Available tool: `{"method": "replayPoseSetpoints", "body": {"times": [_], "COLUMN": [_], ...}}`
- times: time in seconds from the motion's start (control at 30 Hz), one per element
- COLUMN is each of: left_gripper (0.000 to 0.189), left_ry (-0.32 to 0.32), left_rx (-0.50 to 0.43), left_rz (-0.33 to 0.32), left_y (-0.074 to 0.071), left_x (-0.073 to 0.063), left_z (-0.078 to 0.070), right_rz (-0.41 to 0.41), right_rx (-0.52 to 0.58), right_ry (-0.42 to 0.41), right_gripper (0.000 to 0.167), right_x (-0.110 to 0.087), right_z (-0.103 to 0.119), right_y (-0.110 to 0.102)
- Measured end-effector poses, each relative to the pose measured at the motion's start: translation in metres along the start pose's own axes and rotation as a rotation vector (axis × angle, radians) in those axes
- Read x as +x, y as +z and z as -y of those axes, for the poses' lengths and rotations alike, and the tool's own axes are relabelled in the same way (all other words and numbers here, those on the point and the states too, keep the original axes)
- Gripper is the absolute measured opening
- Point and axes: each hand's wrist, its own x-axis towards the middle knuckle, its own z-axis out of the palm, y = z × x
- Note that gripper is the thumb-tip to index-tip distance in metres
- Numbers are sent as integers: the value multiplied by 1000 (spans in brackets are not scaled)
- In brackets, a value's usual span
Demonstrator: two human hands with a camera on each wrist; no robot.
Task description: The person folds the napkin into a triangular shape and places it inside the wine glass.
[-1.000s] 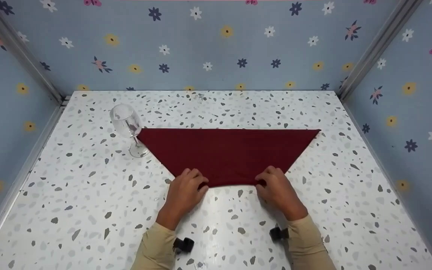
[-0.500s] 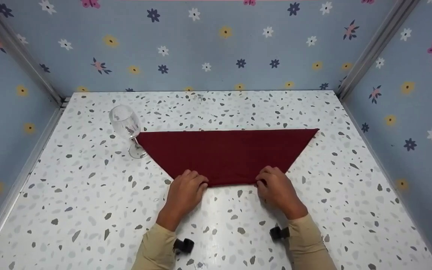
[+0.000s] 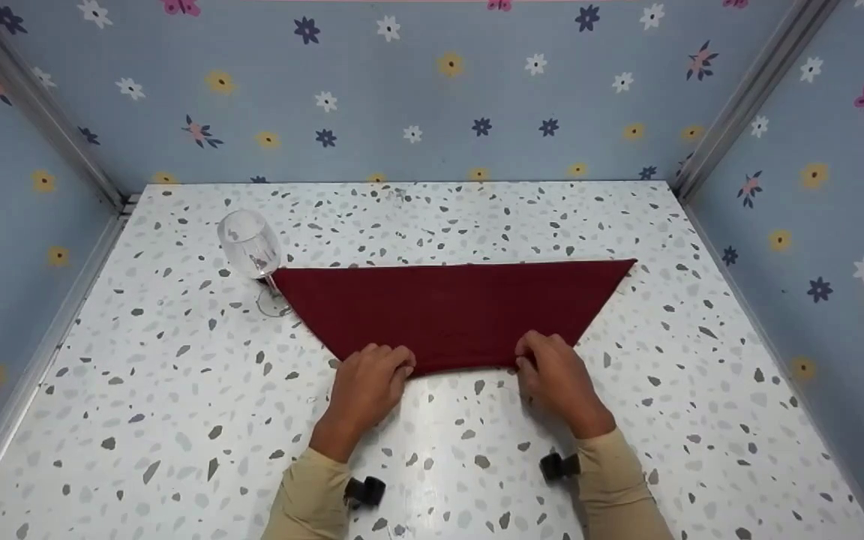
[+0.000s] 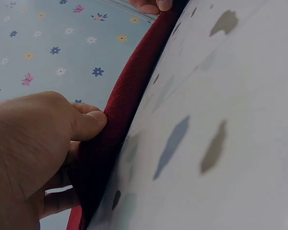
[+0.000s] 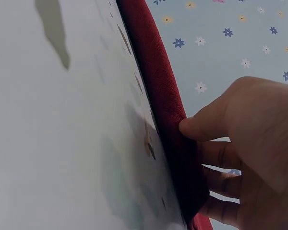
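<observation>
A dark red cloth napkin lies on the table as a wide trapezoid, its long edge away from me. My left hand pinches the left end of the short near edge, which is thick and rounded like a fold or roll. In the left wrist view the left thumb presses on this edge with fingers behind it. At the other end of that edge my right hand holds the cloth between thumb and fingers. A clear stemmed wine glass stands by the napkin's far left corner, overlapping it in view.
The table is white with grey specks. Blue panels with flowers and butterflies enclose its back and sides. Dark wrist-worn devices show at both sleeves.
The napkin's far edge has come slightly nearer, more on its left side, so it now slants. My left hand has shifted a little toward me and left; the right hand has barely moved.
</observation>
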Motion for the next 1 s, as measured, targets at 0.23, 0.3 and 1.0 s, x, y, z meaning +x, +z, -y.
{"method": "replayPoseSetpoints", "body": {"times": [0.23,0.3,1.0], "left_gripper": [5,5,19], "left_ry": [-3,0,-61], "left_rx": [16,19,32], "left_rz": [7,-6,48], "left_y": [-1,0,-3], "left_x": [-2,-1,-3], "left_z": [1,1,0], "right_rz": [20,26,80], "right_rx": [5,5,-48], "right_ry": [-33,-36,36], "right_gripper": [12,12,21], "right_x": [0,1,-2], "right_z": [-1,-1,3], "right_y": [1,0,0]}}
